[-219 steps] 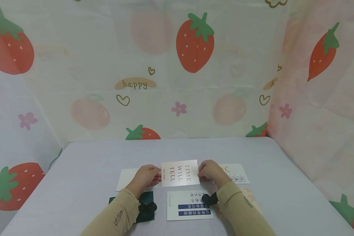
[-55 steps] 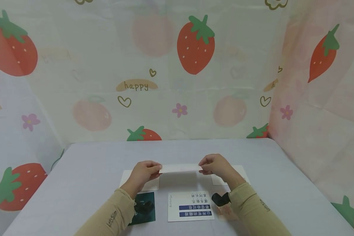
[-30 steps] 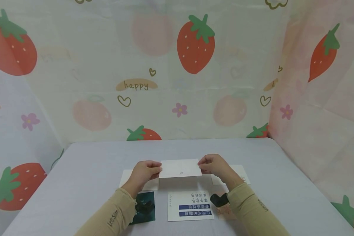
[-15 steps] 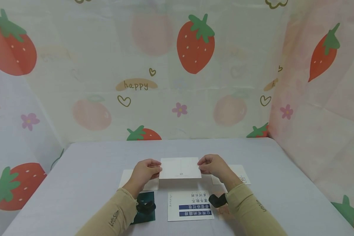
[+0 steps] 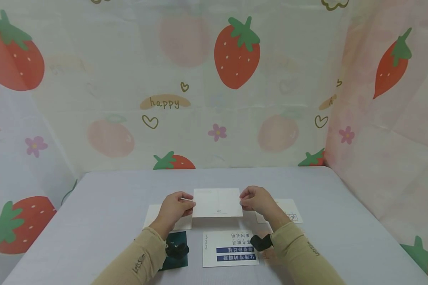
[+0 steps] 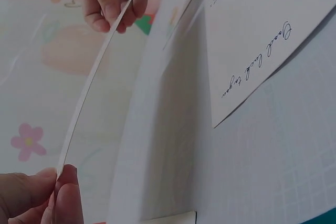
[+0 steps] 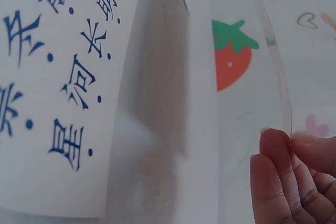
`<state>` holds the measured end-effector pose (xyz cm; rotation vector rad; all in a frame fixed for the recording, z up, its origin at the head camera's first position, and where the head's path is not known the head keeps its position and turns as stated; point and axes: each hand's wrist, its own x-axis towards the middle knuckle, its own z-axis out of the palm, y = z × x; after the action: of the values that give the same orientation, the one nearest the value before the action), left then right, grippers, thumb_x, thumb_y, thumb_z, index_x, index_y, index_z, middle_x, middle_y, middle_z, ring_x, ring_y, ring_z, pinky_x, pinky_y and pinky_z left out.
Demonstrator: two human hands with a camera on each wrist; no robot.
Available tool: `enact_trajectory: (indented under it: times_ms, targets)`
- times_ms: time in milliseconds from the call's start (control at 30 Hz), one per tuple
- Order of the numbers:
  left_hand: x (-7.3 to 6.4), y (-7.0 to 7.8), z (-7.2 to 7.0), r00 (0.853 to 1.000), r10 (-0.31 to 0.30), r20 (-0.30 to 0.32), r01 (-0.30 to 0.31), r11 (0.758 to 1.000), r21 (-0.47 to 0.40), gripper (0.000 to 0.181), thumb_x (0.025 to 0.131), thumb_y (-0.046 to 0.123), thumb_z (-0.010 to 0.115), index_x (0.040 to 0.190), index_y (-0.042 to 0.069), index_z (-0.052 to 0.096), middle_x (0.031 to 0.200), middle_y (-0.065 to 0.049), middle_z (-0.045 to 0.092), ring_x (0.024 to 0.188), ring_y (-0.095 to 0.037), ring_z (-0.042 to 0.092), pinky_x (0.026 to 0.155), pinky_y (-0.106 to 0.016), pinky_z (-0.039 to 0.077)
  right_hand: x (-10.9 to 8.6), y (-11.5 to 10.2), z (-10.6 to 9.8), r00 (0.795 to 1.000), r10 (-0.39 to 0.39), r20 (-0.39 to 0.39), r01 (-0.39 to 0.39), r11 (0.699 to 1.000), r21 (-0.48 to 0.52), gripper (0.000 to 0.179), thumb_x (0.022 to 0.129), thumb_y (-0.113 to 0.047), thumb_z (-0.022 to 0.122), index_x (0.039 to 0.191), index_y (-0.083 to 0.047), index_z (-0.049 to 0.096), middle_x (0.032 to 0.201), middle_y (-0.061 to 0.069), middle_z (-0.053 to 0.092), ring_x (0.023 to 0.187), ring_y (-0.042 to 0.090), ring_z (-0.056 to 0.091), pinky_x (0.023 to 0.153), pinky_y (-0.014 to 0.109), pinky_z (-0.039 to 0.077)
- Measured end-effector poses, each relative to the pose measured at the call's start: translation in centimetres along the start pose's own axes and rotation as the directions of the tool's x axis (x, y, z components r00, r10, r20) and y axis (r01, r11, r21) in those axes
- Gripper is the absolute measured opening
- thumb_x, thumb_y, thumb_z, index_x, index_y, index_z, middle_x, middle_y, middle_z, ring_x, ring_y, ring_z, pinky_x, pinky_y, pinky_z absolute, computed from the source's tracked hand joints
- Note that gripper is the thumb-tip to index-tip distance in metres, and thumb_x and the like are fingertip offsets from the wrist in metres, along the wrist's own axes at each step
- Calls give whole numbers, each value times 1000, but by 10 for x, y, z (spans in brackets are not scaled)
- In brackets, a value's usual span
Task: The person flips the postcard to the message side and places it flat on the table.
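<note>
Above the table (image 5: pixel 110 188), left hand (image 5: pixel 173 208) and right hand (image 5: pixel 261 202) pinch a card (image 5: pixel 217 201) by opposite ends; this looks like a holding-up step; lowering it would call for even hands.

A person's sleeved forearms (image 5: pixel 135 259) slant inward, the left grip (image 5: pixel 172 210) and right grip (image 5: pixel 259 202) facing each other at nearly level height, each pinching between thumb and fingers.

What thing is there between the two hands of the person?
A white card, pinched by the left hand and right hand; the head view shows it.
</note>
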<state>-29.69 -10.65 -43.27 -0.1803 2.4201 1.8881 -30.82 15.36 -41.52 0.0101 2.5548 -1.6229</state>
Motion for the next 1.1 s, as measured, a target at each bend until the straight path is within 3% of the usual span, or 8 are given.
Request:
enact_trajectory:
  times_ms: [767, 933, 1100]
  targets:
    - [0, 0, 4, 1000, -11, -29, 12, 999, 39, 14, 87, 15, 61, 96, 6, 65, 86, -9, 62, 70, -17, 61, 65, -27, 55, 2, 0, 3, 998, 57, -20, -57, 997, -42, 15, 80, -2, 66, 93, -2, 59, 80, 8, 63, 70, 18, 65, 71, 35, 54]
    - [-1, 1, 3, 1000, 0, -18, 1, 998, 59, 15, 88, 17, 60, 96, 6, 66, 87, -8, 63, 73, -17, 61, 68, -28, 55, 2, -1, 4, 997, 72, -19, -73, 995, -67, 15, 80, -4, 66, 93, -2, 59, 81, 8, 62, 69, 16, 64, 70, 34, 54]
    - [-2, 1, 2, 1000, -27, -2, 27, 996, 83, 18, 90, 18, 57, 96, 5, 67, 87, -8, 64, 74, -17, 61, 72, -30, 54, 3, -1, 4, 996, 82, -23, -84, 992, -90, 14, 79, -4, 67, 90, -2, 59, 81, 9, 62, 68, 16, 63, 66, 30, 54]
